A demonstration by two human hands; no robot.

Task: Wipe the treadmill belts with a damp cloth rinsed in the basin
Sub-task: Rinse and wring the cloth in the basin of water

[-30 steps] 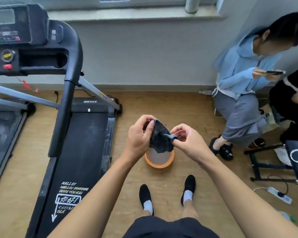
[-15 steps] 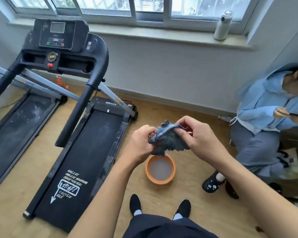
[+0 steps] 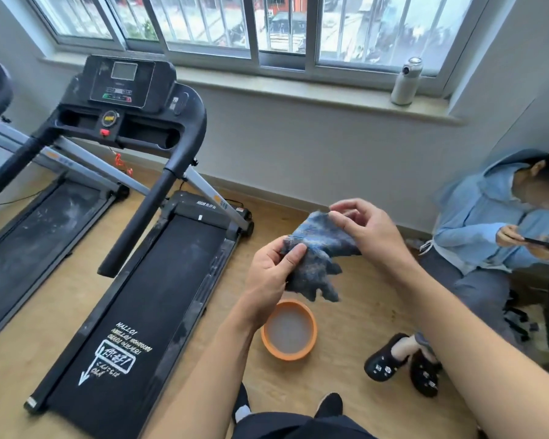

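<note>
Far treadmill (image 3: 38,229) partly beyond the left edge.

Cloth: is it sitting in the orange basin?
No, the left hand and right hand hold the cloth up in the air, out of the basin.

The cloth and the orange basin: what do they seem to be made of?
The cloth looks like a soft, fuzzy textile, perhaps microfibre or terry. It hangs limp and crumpled, dark blue-grey with a matte nap. The basin is probably plastic: it has an even orange colour, a smooth thin rim and a slight sheen.
</note>
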